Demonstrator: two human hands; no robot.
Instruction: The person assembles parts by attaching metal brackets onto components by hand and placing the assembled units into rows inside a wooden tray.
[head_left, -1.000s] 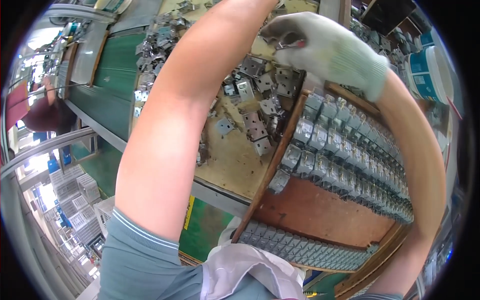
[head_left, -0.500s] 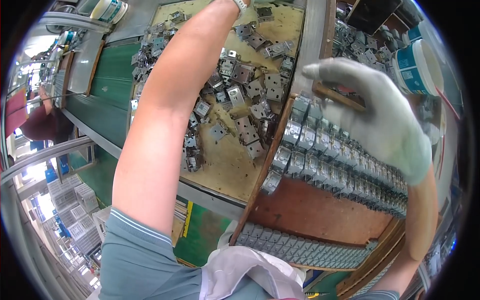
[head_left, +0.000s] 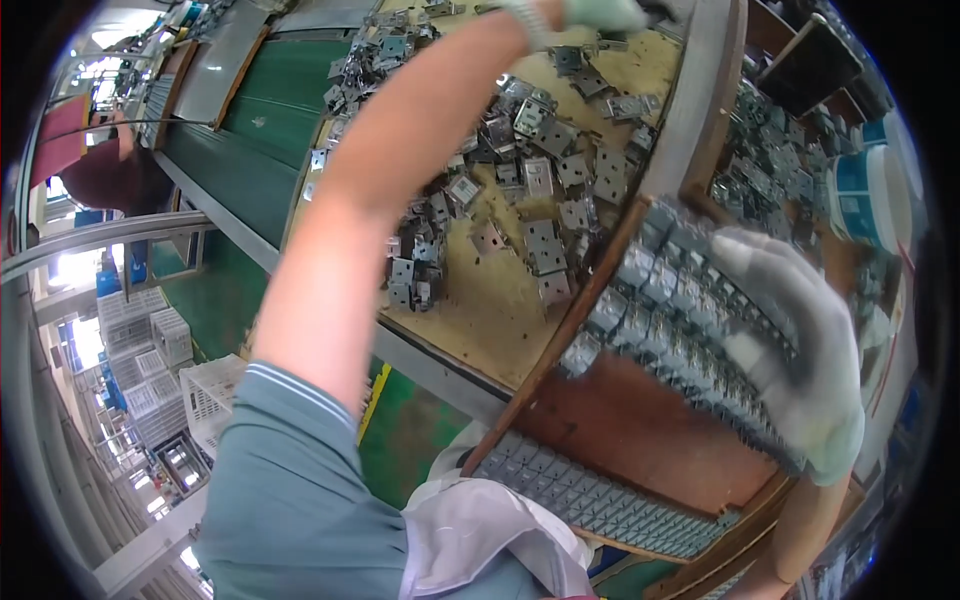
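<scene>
- Grip of the right hand (head_left: 815, 360), in a pale glove, hangs over the rows of metal parts (head_left: 650, 285); thumb and fingers look spread apart, but blur hides whether anything is pinched between them, so I cannot tell
- Its fingers point along the rows rather than across them, perhaps because that lets one hand span several parts in line
- Left hand (head_left: 605, 14), also gloved, reaches to the far end of the surface (head_left: 470, 335), by the top edge of the view; a dark piece (head_left: 657, 14) shows at its fingertips, though whether that grip is closed on it cannot be told
- Those rows stand side by side in the wooden tray (head_left: 650, 420); such close packing presumably keeps each part upright and in line
- Second block of grey parts (head_left: 600, 505) fills the tray's near edge, the reddish base between the two blocks probably keeping them distinct
- Loose brackets (head_left: 545, 255) lie scattered at all angles just left of the tray, seemingly so they are easy to reach
- Heaped parts (head_left: 760, 165) and a blue-and-white bucket (head_left: 860, 200) sit beyond the tray on the right, likely set aside to leave elbow room
</scene>
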